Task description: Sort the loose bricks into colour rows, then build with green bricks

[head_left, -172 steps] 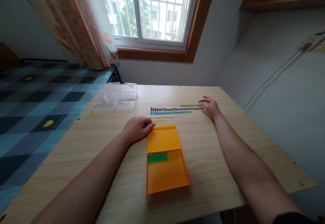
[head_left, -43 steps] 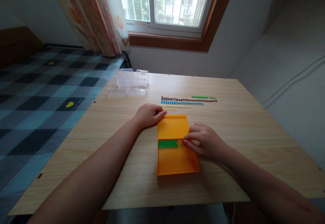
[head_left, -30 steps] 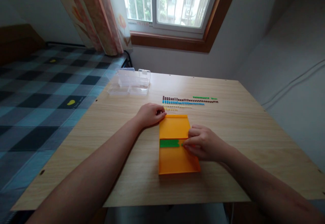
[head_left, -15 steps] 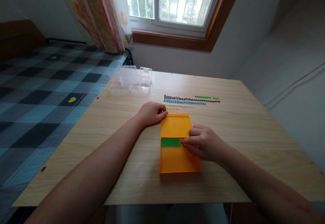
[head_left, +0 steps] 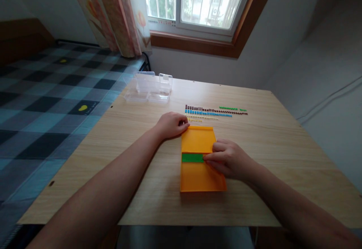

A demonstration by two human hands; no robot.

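An orange tray (head_left: 198, 139) lies on the wooden table, with a green strip (head_left: 192, 158) across its middle. At the tray's back left corner, my left hand (head_left: 173, 124) rests with its fingers curled, thumb and fingertips at the rim. My right hand (head_left: 230, 158) reaches over the tray's right side, its fingers pinched at the right end of the green strip; whatever is between the fingertips is too small to make out. Beyond the tray are rows of small dark red pieces (head_left: 209, 109), blue pieces (head_left: 207, 113) and yellow pieces (head_left: 195, 120).
Small green pieces (head_left: 228, 108) lie at the right behind the dark red row. Clear plastic boxes (head_left: 154, 87) stand open at the table's back left. A bed with a checked cover (head_left: 53, 106) is on the left, and a window is behind the table (head_left: 268, 128).
The whole view has shifted slightly, so everything appears a little further right. Both hands keep about the same places at the tray.
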